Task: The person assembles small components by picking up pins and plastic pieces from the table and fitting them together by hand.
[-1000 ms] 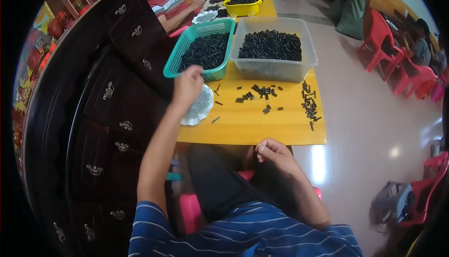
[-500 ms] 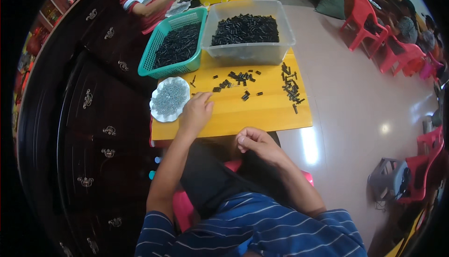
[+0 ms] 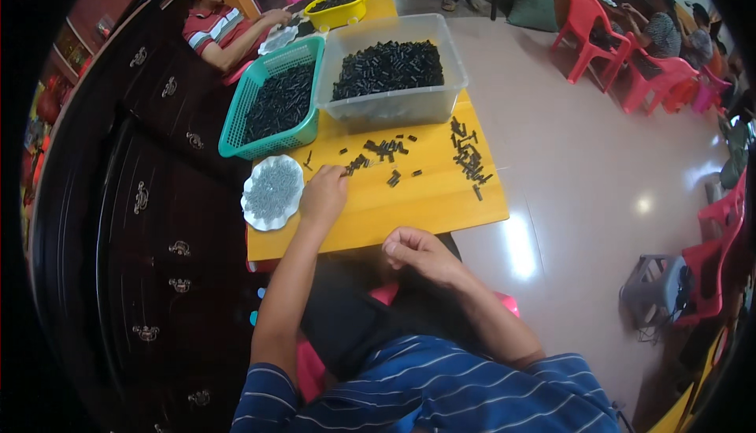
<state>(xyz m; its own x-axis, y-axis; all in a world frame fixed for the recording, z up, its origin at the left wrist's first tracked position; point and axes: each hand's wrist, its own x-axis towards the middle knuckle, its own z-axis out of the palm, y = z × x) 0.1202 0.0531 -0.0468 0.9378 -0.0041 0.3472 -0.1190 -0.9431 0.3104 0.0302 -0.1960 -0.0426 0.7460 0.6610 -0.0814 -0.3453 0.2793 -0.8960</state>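
My left hand [image 3: 324, 195] reaches over the yellow table [image 3: 378, 211], its fingers bent together at the left end of a loose group of small black cylindrical pieces [image 3: 383, 149]. The fingertips close on one of those pieces, partly hidden by the hand. Beside that hand stands a white wavy-rimmed plate [image 3: 250, 216] heaped with small silver screws [image 3: 272, 190]. My right hand [image 3: 421, 253] hovers at the table's near edge with thumb and fingers pinched together; whatever they hold is too hidden to name. Black pieces with thin stems [image 3: 469, 159] lie along the right edge.
A clear plastic bin [image 3: 386, 118] and a green basket [image 3: 228, 133], both full of black pieces, occupy the table's far part. Beyond them a person [image 3: 228, 35] works near a yellow basin [image 3: 335, 17]. Dark drawers [image 3: 169, 196] line the left; a grey stool [image 3: 654, 291] stands right.
My left hand has moved forward and right over the table to the black pieces. The right hand keeps its pinch near the edge. The whole view has shifted slightly.
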